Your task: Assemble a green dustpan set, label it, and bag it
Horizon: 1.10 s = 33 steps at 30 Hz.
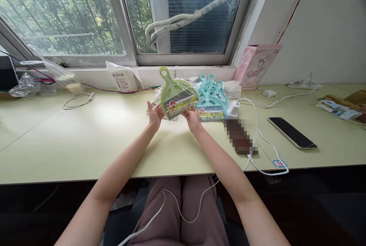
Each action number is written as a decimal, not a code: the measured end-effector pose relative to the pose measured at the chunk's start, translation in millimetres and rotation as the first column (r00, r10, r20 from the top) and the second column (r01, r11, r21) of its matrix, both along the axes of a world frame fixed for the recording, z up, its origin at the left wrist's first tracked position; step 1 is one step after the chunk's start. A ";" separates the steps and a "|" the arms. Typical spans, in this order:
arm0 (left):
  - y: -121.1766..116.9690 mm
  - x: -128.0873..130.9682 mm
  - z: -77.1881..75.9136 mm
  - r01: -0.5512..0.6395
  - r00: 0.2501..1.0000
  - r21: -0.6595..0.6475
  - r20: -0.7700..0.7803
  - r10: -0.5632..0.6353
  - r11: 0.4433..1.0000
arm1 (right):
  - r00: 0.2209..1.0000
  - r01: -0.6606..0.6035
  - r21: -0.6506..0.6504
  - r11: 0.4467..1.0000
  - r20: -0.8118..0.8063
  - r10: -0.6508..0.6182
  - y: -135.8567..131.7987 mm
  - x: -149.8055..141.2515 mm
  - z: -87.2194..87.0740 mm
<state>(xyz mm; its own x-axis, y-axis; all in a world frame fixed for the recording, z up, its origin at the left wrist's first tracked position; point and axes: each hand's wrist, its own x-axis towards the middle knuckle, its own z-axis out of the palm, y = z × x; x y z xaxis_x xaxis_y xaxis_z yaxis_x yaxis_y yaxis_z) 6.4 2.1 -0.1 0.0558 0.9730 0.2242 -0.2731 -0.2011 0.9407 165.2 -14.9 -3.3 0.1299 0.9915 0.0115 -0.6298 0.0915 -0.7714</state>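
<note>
A green dustpan with a grey-bristled brush (177,95), packed in clear plastic with a printed label, is held up over the table between my two hands. My left hand (156,115) grips its lower left edge, the thumb pointing up. My right hand (192,117) pinches the lower right edge by the label. Just to the right lies a pile of packed blue dustpan sets (212,99), their looped handles toward the window. Behind the green set, more clear wrapping shows, and what it contains is mostly hidden.
A charging phone (242,137), blurred out, and a black phone (292,133) lie at right among white cables (267,145). A pink box (256,66) stands by the wall. A tissue pack (123,81) leans at the sill. A coiled cable (77,101) rests at left on the table (71,139).
</note>
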 end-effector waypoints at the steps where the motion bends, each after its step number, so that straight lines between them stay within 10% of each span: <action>1: -4.4 1.1 2.0 0.026 0.999 0.009 -0.020 -0.026 1.000 | 1.000 0.008 -0.011 1.000 -0.004 -0.008 2.2 4.2 0.3; 33: -13.7 11.5 -9.0 0.120 0.986 -0.011 -0.117 -0.120 0.993 | 0.998 -0.039 -0.142 0.989 0.052 0.047 14.4 17.5 -4.4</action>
<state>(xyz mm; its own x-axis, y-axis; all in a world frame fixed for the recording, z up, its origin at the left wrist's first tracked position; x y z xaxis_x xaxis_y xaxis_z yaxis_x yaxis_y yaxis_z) 17.9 -11.6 -9.2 0.1978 0.9585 0.2054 -0.1824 -0.1699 0.9684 182.8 -0.5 -7.7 0.0898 0.9884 -0.1228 -0.5868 -0.0471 -0.8083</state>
